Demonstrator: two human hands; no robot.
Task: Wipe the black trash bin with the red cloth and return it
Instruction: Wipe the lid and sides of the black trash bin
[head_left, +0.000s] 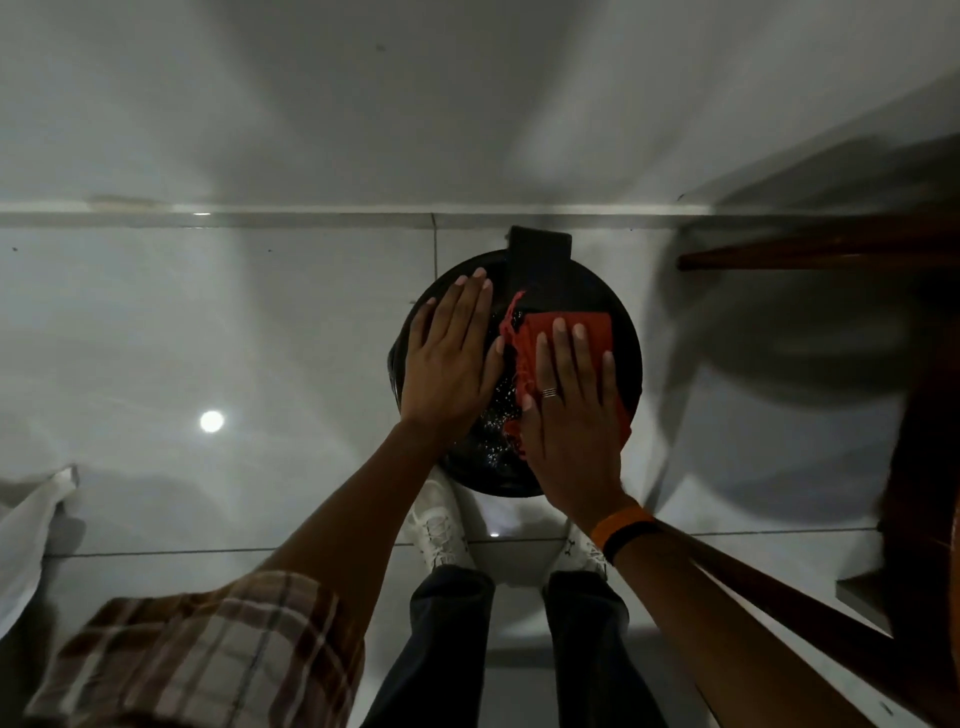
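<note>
The black trash bin (621, 312) stands on the white tiled floor just in front of my feet, seen from straight above, its round lid shut and its hinge tab toward the wall. My left hand (451, 358) lies flat on the left side of the lid with fingers straight and together, holding nothing. My right hand (569, 410) presses the red cloth (587, 327) flat against the right side of the lid. The cloth's frayed edge trails toward the lid's middle. Small bright specks show on the lid between my hands.
A white wall (467, 104) rises right behind the bin. Dark wooden furniture (831, 249) stands close at the right. A white fabric (31, 525) lies at the left edge. My white shoes (441, 530) stand directly under the bin's near rim.
</note>
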